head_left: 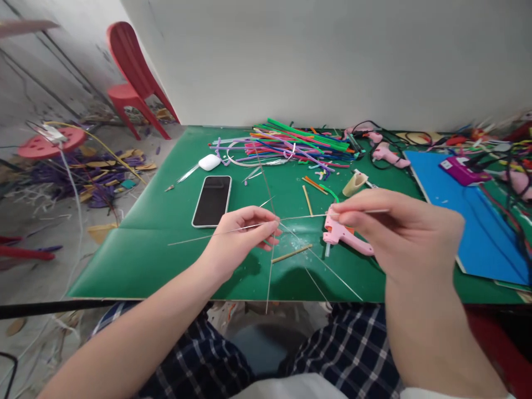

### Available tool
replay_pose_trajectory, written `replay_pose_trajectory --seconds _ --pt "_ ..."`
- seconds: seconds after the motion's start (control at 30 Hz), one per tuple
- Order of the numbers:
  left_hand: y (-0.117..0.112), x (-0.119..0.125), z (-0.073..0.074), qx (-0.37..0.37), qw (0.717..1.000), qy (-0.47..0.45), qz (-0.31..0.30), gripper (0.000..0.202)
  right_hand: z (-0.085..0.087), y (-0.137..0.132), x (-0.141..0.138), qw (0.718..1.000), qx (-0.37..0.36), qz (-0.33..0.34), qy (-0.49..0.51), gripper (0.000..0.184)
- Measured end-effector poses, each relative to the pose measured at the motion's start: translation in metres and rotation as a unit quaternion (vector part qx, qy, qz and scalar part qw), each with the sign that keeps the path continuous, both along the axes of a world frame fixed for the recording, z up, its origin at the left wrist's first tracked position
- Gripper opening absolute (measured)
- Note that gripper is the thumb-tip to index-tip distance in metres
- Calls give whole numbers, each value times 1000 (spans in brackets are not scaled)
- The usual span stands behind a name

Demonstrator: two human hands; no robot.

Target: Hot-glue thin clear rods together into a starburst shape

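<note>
My left hand (245, 235) is closed in a pinch on several thin, pale wires (318, 256) where they cross, so that they fan out in different directions above the table. Thumb and forefinger of my right hand (394, 224) pinch one thin wire (299, 216) that runs from the crossing point toward the right. Its end sticks out past my right fingers. Just beyond and below my right hand lies a pink glue gun (332, 230), partly hidden by that hand. A short tan stick (292, 253) lies on the table below the crossing.
A phone (211, 200) and a white earphone case (209, 162) lie at left on the green table (137, 221). Colourful pipe cleaners (291, 141) are heaped at the back. At right are a blue board (453, 221), a purple device (464, 169) and cables. A red chair (128, 66) stands beyond.
</note>
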State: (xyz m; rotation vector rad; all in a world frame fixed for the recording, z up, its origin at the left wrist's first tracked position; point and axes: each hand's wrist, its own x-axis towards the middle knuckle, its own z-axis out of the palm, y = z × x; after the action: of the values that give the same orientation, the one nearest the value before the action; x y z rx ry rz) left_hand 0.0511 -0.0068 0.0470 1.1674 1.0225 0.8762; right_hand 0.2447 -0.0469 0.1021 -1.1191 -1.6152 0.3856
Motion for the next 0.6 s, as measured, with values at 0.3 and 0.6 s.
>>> replay_pose_trajectory --seconds 0.3,0.6 --pt "6 6 -27 -79 996 -27 -15 20 -31 28 -7 998 -26 -53 1 6" --pt "7 -2 -42 -118 992 -36 -8 23 -48 38 -11 997 -67 -30 -3 6"
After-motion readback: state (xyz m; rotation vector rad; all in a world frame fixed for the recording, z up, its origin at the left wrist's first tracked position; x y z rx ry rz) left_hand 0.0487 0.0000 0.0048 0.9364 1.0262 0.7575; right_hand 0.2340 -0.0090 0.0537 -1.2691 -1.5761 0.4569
